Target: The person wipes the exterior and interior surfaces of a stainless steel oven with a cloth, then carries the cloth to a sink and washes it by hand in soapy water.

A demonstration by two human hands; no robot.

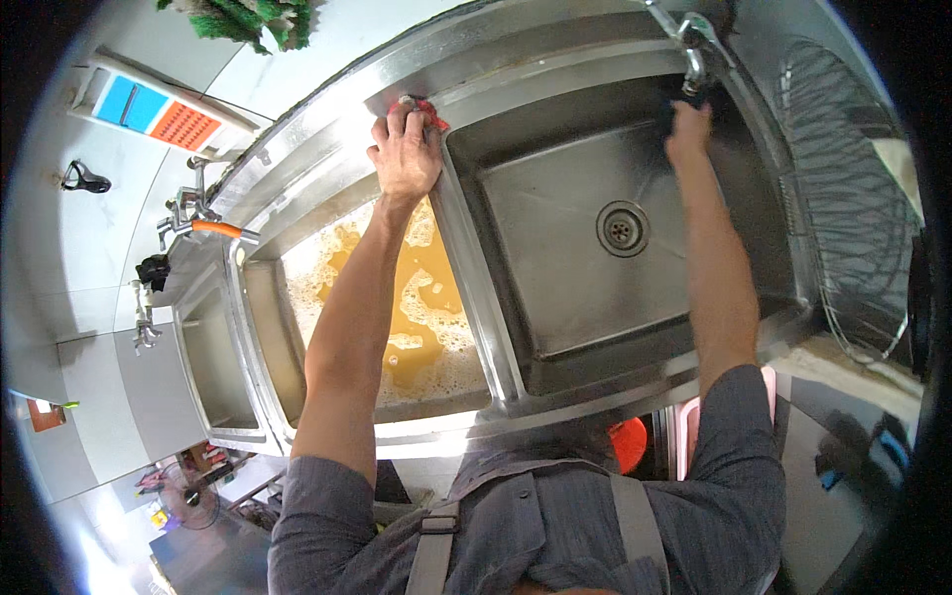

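Note:
My left hand [405, 156] presses down on the steel ledge behind the sinks, its fingers curled over a crumpled red cloth or scrubber [433, 111]. Below that forearm, the middle basin holds yellowish, foamy water [416, 320]. My right hand [690, 130] reaches to the far right corner of the right basin [565, 290], just under the spout of a chrome faucet [693, 63]. Something dark is at its fingertips, blurred, and I cannot tell whether the hand holds it. The right basin has no standing water, and its round drain [622, 229] is uncovered.
A wire rack [848, 201] stands to the right of the sinks. At the left is a third basin [216, 364], with a faucet bearing an orange hose piece [216, 227] nearby. A wall holder with blue and orange panels [167, 111] and a green cloth [245, 18] are behind.

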